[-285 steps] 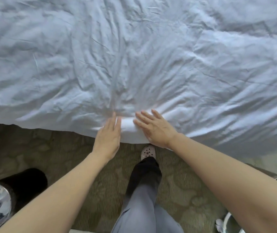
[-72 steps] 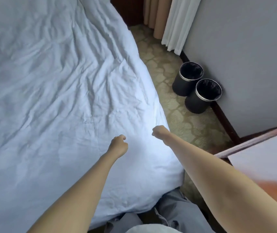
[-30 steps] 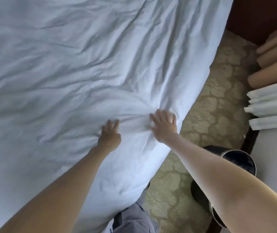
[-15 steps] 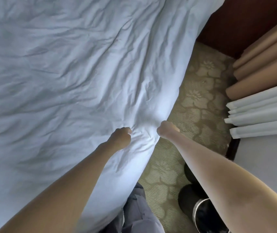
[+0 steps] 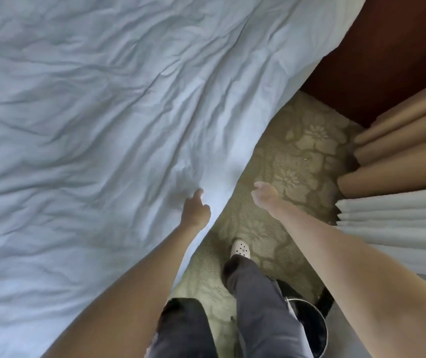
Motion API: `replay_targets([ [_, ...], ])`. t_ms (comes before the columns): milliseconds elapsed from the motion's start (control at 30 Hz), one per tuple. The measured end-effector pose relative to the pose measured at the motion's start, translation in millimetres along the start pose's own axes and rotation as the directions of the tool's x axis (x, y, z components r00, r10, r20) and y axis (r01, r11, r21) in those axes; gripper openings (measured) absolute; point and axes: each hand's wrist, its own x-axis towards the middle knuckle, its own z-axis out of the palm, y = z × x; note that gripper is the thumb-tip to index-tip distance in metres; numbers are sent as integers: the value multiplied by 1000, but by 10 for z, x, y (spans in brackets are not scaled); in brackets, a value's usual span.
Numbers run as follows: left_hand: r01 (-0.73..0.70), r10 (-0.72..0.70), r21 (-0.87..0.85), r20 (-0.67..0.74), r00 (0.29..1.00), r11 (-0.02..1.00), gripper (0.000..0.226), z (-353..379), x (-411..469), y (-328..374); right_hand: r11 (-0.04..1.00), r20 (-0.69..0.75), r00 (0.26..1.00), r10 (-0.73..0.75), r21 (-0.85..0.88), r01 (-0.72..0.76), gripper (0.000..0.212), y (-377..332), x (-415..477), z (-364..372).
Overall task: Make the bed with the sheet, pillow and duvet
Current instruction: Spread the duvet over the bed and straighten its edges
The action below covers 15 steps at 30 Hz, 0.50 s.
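Since the duvet [image 5: 108,130] edge looks straight here, L grip [image 5: 195,211] over it & R grip [image 5: 264,196] just beside hang loose, empty.

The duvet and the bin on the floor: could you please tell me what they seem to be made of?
The duvet looks like matte white woven cloth, probably cotton: it lies in soft creases and folds. The bin has a shiny rim, likely polished metal, since it glints; its dark body could be metal or plastic.
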Motion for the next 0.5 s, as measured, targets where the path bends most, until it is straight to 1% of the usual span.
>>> replay_targets([
  [100, -9, 21, 89, -142, 990, 996, 63, 132, 179, 392, 995, 17, 998, -58, -76, 59, 54, -24, 302, -374],
  [133, -21, 40, 118, -166, 985, 993, 64, 141, 264, 514, 993, 25, 997, -72, -87, 74, 55, -55, 400, -486],
  [233, -37, 57, 124, -167, 984, 992, 65, 136, 569, 839, 996, 72, 994, -84, 29, 82, 54, -169, 816, -773],
  [300, -21, 40, 118, -163, 986, 993, 66, 137, 820, 1021, 995, 106, 991, -80, 71, 72, 46, -294, 1134, -945],
  [333, 5, 17, 125, -171, 985, 992, 66, 147, 936, 1084, 995, 122, 989, -79, 77, 70, 44, -346, 1292, -1029],
  [433, 126, -101, 136, -178, 979, 983, 66, 210, 1216, 1243, 971, 159, 986, -45, 237, 6, 45, -469, 1754, -1275],
  [500, 184, -161, 108, -191, 968, 977, 55, 259, 1388, 1327, 949, 160, 987, -23, 315, -29, 52, -551, 2003, -1430],
])
